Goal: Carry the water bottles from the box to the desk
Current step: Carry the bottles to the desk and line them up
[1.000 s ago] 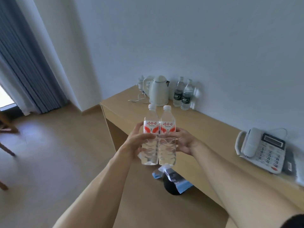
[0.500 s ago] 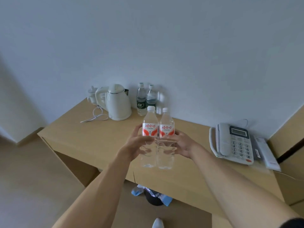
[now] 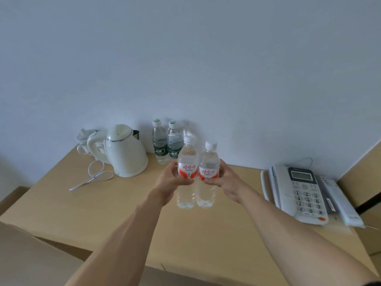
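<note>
Two clear water bottles with red-and-white labels and white caps stand upright side by side above the wooden desk (image 3: 86,205). My left hand (image 3: 169,181) grips the left bottle (image 3: 186,190) round its label. My right hand (image 3: 226,180) grips the right bottle (image 3: 207,195) the same way. The bottles touch each other. Their bases hover close over the desk top; whether they touch it I cannot tell. The box is out of view.
At the back against the wall stand a white kettle (image 3: 125,153) with its loose cord (image 3: 92,176) and two green-labelled bottles (image 3: 167,145). A white desk phone (image 3: 296,190) and a remote (image 3: 340,199) lie at the right.
I have come up to the desk; the view swung from the floor and curtain to the wall. Both bottles moved forward over the desk top, still held in both hands.
</note>
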`<state>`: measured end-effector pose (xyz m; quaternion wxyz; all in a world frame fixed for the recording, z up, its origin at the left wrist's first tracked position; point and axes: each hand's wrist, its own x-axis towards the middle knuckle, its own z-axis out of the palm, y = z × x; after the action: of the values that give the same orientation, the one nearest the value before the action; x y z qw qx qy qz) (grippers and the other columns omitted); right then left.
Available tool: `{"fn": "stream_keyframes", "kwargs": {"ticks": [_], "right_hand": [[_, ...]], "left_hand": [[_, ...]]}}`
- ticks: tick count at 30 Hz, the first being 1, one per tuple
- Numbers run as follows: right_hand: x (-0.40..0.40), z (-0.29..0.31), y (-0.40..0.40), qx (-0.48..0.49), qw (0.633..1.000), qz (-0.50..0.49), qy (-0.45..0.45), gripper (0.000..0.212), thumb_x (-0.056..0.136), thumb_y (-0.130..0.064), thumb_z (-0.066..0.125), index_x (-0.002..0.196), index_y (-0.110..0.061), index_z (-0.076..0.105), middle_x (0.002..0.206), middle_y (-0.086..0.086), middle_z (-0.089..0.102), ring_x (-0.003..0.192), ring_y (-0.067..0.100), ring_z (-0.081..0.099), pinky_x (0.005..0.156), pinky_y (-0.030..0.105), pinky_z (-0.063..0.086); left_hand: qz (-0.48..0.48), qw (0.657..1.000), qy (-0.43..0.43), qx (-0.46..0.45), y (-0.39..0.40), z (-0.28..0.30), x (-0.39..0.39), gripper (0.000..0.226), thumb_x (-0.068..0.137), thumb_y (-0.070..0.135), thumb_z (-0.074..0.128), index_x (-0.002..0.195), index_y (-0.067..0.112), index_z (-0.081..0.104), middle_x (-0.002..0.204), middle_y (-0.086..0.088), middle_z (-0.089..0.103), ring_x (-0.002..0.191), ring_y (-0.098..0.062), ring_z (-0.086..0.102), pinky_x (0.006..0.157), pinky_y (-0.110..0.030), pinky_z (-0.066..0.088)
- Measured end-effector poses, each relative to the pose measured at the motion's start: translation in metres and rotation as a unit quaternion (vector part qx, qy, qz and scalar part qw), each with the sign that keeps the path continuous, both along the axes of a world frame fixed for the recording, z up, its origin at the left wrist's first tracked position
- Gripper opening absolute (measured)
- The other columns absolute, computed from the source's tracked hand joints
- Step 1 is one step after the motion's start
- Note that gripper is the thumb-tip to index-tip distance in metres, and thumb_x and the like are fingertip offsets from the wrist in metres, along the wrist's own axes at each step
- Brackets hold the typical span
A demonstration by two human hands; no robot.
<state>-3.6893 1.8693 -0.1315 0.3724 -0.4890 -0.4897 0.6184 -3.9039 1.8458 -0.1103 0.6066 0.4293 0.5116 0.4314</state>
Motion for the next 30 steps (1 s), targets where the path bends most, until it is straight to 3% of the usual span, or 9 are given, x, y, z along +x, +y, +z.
{"fn": "stream_keyframes", "kwargs": {"ticks": [4, 6, 8, 13, 17, 25, 30], "right_hand": [[-0.002, 0.000, 0.010, 0.031, 0.998, -0.016, -0.048, 0.066, 0.065, -0.009, 0.087, 0.119, -0.029, 0.056, 0.107, -0.012, 0.073, 0.104, 0.003, 0.067, 0.084, 0.021, 0.051], [-0.004, 0.000, 0.015, 0.047, 0.995, -0.032, -0.082, 0.063, 0.068, -0.008, 0.088, 0.117, -0.030, 0.055, 0.108, -0.009, 0.071, 0.101, -0.002, 0.065, 0.081, 0.019, 0.051], [-0.007, -0.002, 0.021, 0.062, 0.991, -0.051, -0.106, 0.062, 0.071, -0.002, 0.086, 0.117, -0.027, 0.054, 0.107, -0.006, 0.068, 0.096, -0.006, 0.064, 0.078, 0.017, 0.052], [-0.015, -0.009, 0.033, 0.071, 0.980, -0.091, -0.162, 0.064, 0.068, -0.002, 0.088, 0.116, -0.027, 0.053, 0.110, -0.001, 0.069, 0.104, 0.012, 0.064, 0.090, 0.034, 0.055], [-0.018, -0.013, 0.042, 0.054, 0.976, -0.102, -0.183, 0.068, 0.067, 0.002, 0.086, 0.121, -0.022, 0.053, 0.111, 0.004, 0.069, 0.109, 0.022, 0.065, 0.095, 0.042, 0.055], [-0.016, -0.020, 0.053, 0.043, 0.972, -0.115, -0.200, 0.070, 0.066, 0.004, 0.086, 0.122, -0.020, 0.053, 0.112, 0.005, 0.068, 0.113, 0.024, 0.063, 0.100, 0.049, 0.052], [-0.015, -0.015, 0.054, 0.056, 0.967, -0.084, -0.235, 0.073, 0.065, -0.006, 0.089, 0.125, -0.025, 0.051, 0.111, -0.003, 0.067, 0.110, 0.018, 0.063, 0.099, 0.048, 0.052]], "left_hand": [[-0.016, 0.999, 0.037, 0.031, 0.025, -0.011, -0.001, 0.077, 0.062, -0.020, 0.080, 0.128, 0.010, 0.054, 0.114, -0.009, 0.072, 0.105, -0.021, 0.069, 0.085, -0.034, 0.057], [-0.028, 0.995, 0.077, 0.055, 0.036, -0.013, -0.001, 0.079, 0.055, -0.011, 0.084, 0.125, 0.014, 0.057, 0.106, 0.001, 0.073, 0.099, -0.011, 0.069, 0.077, -0.027, 0.056], [-0.035, 0.991, 0.105, 0.071, 0.048, -0.017, -0.001, 0.079, 0.057, -0.012, 0.084, 0.126, 0.014, 0.055, 0.109, -0.002, 0.071, 0.101, -0.016, 0.067, 0.077, -0.028, 0.055], [-0.057, 0.988, 0.125, 0.067, 0.071, -0.027, -0.005, 0.078, 0.064, -0.016, 0.081, 0.130, 0.012, 0.050, 0.119, -0.012, 0.065, 0.111, -0.025, 0.062, 0.085, -0.034, 0.054], [-0.078, 0.986, 0.135, 0.063, 0.085, -0.034, -0.006, 0.078, 0.064, -0.017, 0.080, 0.129, 0.014, 0.050, 0.118, -0.009, 0.064, 0.109, -0.021, 0.061, 0.080, -0.028, 0.051], [-0.109, 0.981, 0.148, 0.064, 0.105, -0.041, -0.007, 0.079, 0.063, -0.018, 0.078, 0.128, 0.016, 0.050, 0.115, -0.006, 0.065, 0.105, -0.016, 0.062, 0.079, -0.027, 0.050], [-0.142, 0.966, 0.199, 0.085, 0.107, -0.035, -0.011, 0.081, 0.065, -0.011, 0.080, 0.127, 0.027, 0.047, 0.113, 0.002, 0.064, 0.106, -0.015, 0.061, 0.075, -0.021, 0.049]]}}
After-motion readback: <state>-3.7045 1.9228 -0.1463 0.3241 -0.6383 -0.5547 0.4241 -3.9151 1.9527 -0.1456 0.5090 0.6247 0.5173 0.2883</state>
